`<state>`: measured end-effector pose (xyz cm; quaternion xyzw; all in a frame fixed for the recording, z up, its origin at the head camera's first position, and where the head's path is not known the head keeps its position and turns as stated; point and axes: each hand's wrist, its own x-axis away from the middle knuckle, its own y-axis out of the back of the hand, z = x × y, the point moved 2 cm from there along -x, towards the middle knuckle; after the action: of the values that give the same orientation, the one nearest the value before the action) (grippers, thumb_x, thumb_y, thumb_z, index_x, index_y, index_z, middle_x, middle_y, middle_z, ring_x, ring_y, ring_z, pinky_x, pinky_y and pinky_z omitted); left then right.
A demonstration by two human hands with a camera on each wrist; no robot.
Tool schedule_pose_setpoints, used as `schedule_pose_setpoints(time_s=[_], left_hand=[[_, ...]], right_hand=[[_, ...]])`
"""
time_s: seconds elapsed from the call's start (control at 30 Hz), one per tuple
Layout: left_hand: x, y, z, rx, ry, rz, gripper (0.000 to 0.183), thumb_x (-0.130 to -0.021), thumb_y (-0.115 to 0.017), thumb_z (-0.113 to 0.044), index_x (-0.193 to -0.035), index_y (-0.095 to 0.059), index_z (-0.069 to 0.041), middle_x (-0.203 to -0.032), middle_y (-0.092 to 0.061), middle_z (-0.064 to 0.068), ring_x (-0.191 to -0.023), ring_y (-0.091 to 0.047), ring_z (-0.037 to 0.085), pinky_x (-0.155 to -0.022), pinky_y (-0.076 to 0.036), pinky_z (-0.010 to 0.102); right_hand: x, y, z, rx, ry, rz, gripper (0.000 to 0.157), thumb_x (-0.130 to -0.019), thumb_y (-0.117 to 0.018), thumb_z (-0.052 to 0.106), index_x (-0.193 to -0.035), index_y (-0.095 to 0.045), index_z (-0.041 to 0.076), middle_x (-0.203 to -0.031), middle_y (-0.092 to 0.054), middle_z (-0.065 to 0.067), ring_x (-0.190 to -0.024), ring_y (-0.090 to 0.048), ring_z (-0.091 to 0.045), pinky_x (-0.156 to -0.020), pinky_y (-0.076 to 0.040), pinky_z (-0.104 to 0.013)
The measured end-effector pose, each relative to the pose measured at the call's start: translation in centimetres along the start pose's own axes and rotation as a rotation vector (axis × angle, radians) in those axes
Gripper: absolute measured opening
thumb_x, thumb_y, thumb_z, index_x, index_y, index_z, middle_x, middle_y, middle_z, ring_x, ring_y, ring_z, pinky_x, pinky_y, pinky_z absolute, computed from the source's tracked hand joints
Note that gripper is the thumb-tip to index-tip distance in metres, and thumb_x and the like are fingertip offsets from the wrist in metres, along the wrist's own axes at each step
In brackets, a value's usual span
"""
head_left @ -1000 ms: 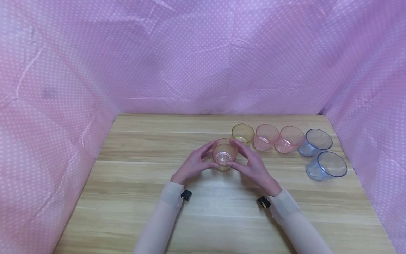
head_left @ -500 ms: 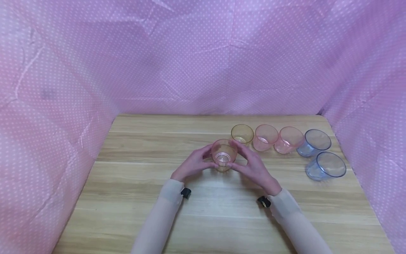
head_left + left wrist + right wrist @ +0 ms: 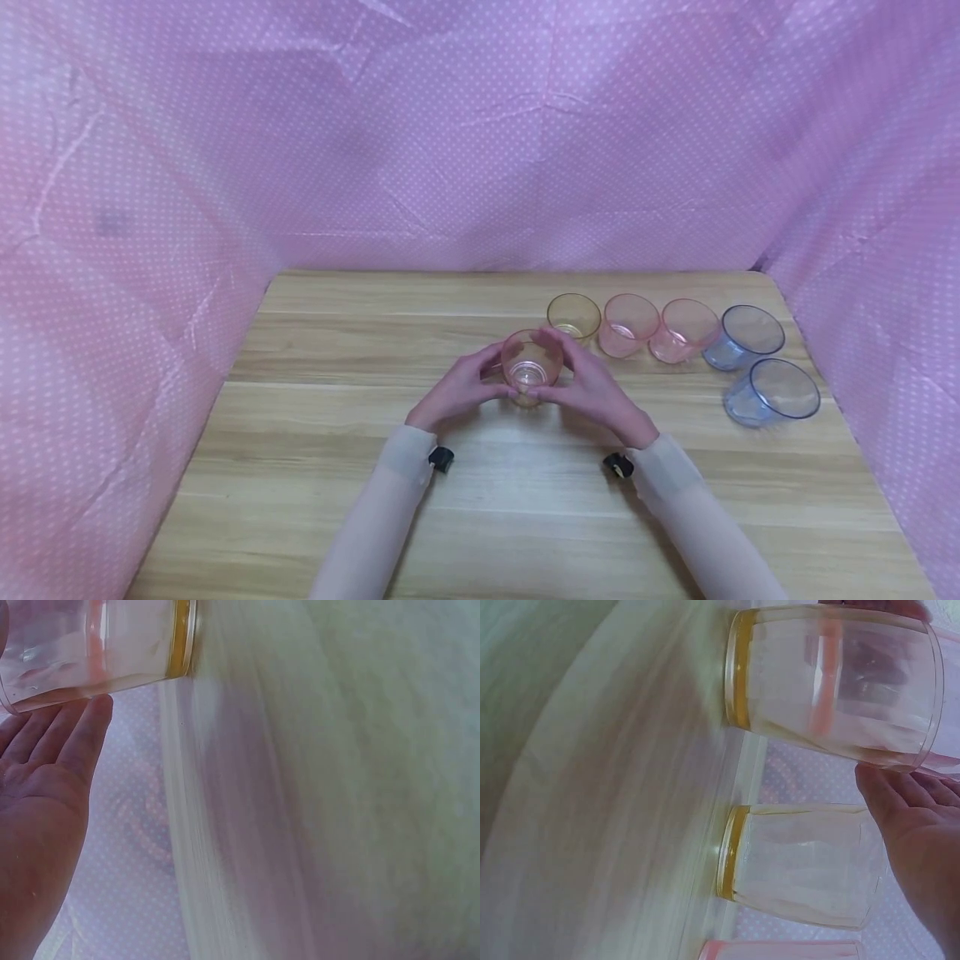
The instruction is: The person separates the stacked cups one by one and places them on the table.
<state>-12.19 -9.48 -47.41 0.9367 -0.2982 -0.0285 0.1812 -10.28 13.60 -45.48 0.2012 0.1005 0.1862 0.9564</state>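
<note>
In the middle of the table, both hands hold two nested clear tumblers upright: a pink tumbler point(image 3: 531, 358) sits inside a yellow tumbler point(image 3: 780, 682). The left hand point(image 3: 456, 392) curves round the left side, its thumb at the front and fingers behind. From the other side the right hand point(image 3: 596, 390) grips in the same way, thumb near the front and fingertips by the rim. The pink tumbler's base shows as a pink band partway up the yellow one in both wrist views. In the left wrist view, the yellow base ring point(image 3: 180, 637) is close to the tabletop.
Behind the right hand stands another yellow tumbler point(image 3: 573, 313), followed rightward by two pink tumblers point(image 3: 628, 327) point(image 3: 682, 332). Two blue tumblers point(image 3: 752, 332) point(image 3: 780, 392) stand near the table's right edge. Pink dotted cloth point(image 3: 480, 150) surrounds the wooden table point(image 3: 315, 467).
The right hand has shifted slightly left, its thumb sliding further across the front of the nested tumblers. The left hand and the other tumblers stay nearly still.
</note>
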Motion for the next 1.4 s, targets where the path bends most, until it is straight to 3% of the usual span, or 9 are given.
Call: schedule_pose_setpoints(time_s=[0.17,0.53,0.8,1.1,1.4], left_hand=[[0.04,-0.09,0.00,0.015,-0.008,0.013,0.079,-0.092,-0.081,-0.021,-0.160,-0.040,-0.019,-0.152,-0.055,0.005,-0.136,-0.056,0.021,-0.114,-0.047,0.034],[0.32,0.04,-0.15,-0.039,-0.008,0.022,0.079,-0.094,-0.079,-0.021,-0.161,-0.039,-0.017,-0.154,-0.054,0.006,-0.136,-0.056,0.021,-0.114,-0.047,0.033],[0.32,0.04,-0.23,-0.063,-0.016,0.015,0.078,-0.093,-0.079,-0.023,-0.161,-0.040,-0.020,-0.154,-0.054,0.006,-0.138,-0.054,0.020,-0.116,-0.045,0.035],[0.38,-0.30,0.27,0.001,-0.049,0.017,0.077,-0.094,-0.077,-0.027,-0.161,-0.039,-0.024,-0.155,-0.052,0.002,-0.138,-0.053,0.019,-0.115,-0.046,0.034],[0.40,-0.39,0.18,0.024,-0.038,0.006,0.079,-0.093,-0.079,-0.027,-0.161,-0.039,-0.021,-0.155,-0.052,0.001,-0.139,-0.052,0.019,-0.116,-0.044,0.034]], right_hand=[[-0.18,0.05,-0.12,-0.035,0.035,0.005,0.092,-0.079,-0.093,0.018,-0.153,-0.041,0.005,-0.153,-0.053,-0.011,-0.142,-0.048,-0.030,-0.119,-0.041,-0.048],[-0.17,-0.14,0.07,0.012,0.079,0.006,0.091,-0.076,-0.095,0.017,-0.151,-0.044,0.005,-0.151,-0.054,-0.014,-0.138,-0.052,-0.033,-0.114,-0.046,-0.049],[-0.10,-0.08,0.25,0.051,0.070,-0.005,0.091,-0.077,-0.094,0.016,-0.152,-0.043,0.007,-0.152,-0.053,-0.013,-0.139,-0.051,-0.033,-0.114,-0.047,-0.050],[0.01,-0.12,-0.34,-0.005,0.041,-0.032,0.090,-0.078,-0.093,0.020,-0.153,-0.043,0.007,-0.152,-0.055,-0.009,-0.139,-0.052,-0.032,-0.116,-0.043,-0.052],[0.26,-0.07,0.19,0.009,0.021,-0.076,0.092,-0.078,-0.094,0.028,-0.153,-0.044,0.012,-0.152,-0.055,-0.006,-0.139,-0.052,-0.028,-0.120,-0.036,-0.056]])
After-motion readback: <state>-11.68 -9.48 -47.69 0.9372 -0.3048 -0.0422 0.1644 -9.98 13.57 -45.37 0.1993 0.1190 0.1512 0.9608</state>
